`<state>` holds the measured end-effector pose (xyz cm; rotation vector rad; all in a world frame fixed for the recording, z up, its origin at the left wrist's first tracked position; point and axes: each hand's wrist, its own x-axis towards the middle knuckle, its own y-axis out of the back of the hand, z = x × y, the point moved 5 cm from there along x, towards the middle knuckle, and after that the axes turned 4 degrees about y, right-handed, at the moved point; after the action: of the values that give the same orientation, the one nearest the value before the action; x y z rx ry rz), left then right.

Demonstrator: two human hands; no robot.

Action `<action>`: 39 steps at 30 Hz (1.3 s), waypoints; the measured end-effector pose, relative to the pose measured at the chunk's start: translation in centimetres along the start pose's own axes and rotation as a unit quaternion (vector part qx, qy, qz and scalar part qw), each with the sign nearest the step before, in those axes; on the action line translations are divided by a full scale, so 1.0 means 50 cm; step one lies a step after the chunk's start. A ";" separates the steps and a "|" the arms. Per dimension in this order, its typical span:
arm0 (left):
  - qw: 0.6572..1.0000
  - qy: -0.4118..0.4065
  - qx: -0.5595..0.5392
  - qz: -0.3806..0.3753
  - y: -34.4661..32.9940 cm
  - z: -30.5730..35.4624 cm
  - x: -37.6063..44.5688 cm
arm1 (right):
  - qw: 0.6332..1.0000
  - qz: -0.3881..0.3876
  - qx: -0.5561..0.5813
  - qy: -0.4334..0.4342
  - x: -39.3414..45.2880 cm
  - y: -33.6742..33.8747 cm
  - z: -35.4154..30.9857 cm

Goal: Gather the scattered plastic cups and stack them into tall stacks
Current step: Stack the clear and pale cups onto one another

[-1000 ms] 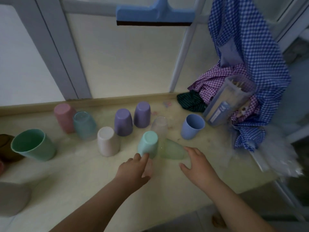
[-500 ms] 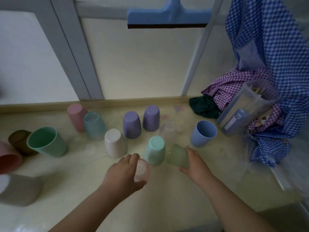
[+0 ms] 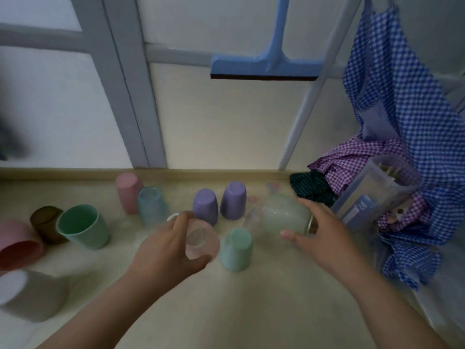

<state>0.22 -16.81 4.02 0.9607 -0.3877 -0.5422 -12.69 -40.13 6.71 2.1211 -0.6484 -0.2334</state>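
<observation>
Plastic cups are scattered on a cream counter [image 3: 226, 311]. My left hand [image 3: 166, 250] is closed around a translucent pink cup [image 3: 201, 241], held off the surface with its bottom facing me. My right hand [image 3: 324, 235] grips a translucent pale green cup [image 3: 284, 215], lifted and lying sideways. A mint cup [image 3: 236, 249] stands upside down between my hands. Two purple cups [image 3: 205, 205] [image 3: 234, 200] stand inverted behind it. A clear cup [image 3: 253, 217] is partly hidden behind the green one.
At the left are an inverted pink cup [image 3: 127, 191], a translucent blue cup [image 3: 151, 205], a green cup [image 3: 83, 226], a brown cup [image 3: 46, 222], a pink cup [image 3: 17, 245] and a grey cup [image 3: 30, 293]. Checked cloths [image 3: 407, 122] and a clear container [image 3: 377, 195] crowd the right. A blue squeegee [image 3: 264, 66] hangs above.
Both hands have taken hold of cups and lifted them: the left the pink one, the right the pale green one, which moved up and to the right. The camera tilted upward.
</observation>
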 end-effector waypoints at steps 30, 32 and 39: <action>0.991 0.068 0.039 -0.106 0.051 -0.283 0.237 | 0.997 -0.053 -0.024 0.057 0.217 -0.260 -0.305; 0.992 0.075 0.027 -0.102 0.046 -0.291 0.236 | 0.996 -0.050 -0.013 0.068 0.219 -0.264 -0.314; 0.997 0.066 -0.019 -0.047 0.131 -0.289 0.226 | 0.988 -0.052 0.023 0.146 0.235 -0.279 -0.403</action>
<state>18.76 -10.96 2.87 0.9766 -0.2135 -0.5655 10.17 -25.56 8.35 2.1801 -0.3734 0.0373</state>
